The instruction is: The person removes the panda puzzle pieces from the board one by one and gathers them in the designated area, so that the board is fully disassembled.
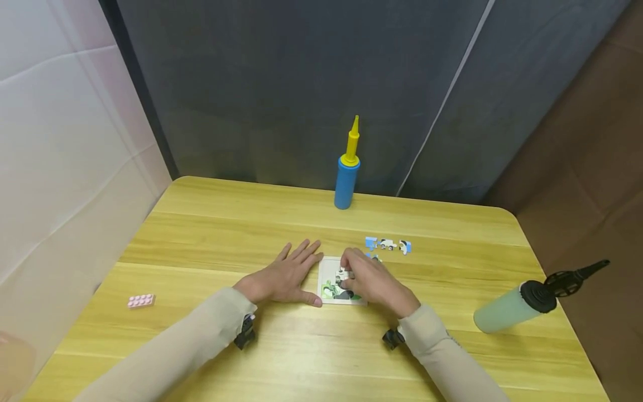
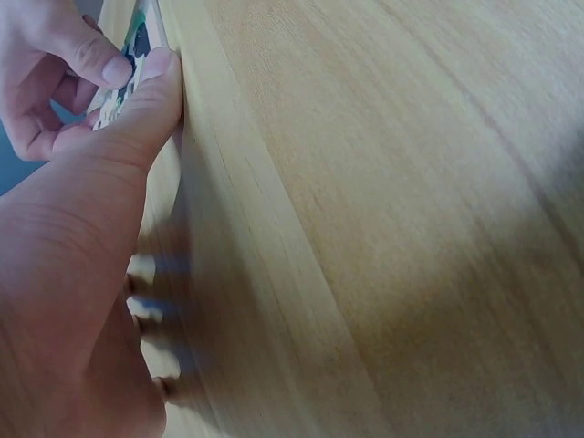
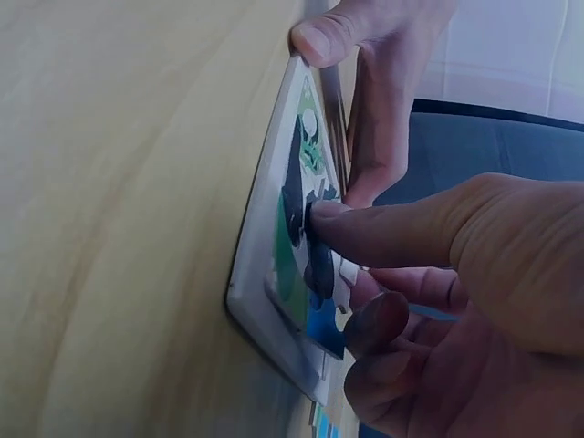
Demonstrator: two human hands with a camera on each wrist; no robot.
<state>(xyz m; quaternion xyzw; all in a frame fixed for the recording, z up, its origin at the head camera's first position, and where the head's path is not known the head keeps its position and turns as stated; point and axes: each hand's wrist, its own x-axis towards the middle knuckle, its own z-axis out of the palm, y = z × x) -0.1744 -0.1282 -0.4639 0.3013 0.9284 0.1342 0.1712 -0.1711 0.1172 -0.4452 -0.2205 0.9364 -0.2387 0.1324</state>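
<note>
At far left, a pale-pink, studded plastic brick [image 1: 141,301] lies on the yellowish wooden table [image 1: 201,234]. Next, the left hand [image 1: 290,277] rests palm down with fingers spread wide, gripping nothing, its thumb touching the near left corner of a square white puzzle tray [image 1: 327,267] partly filled with printed pieces. Behind the tray stands a blue cylindrical pump with a yellow nozzle [image 1: 345,184]. Over the tray's right side, the right hand [image 1: 374,280] pinches a black-and-white puzzle piece [image 3: 318,265] narrowly between thumb and fingers. Just beyond lie loose blue, white and black pieces [image 1: 387,244]; at far right is a pale-green cylindrical bottle with a black top [image 1: 507,310].
</note>
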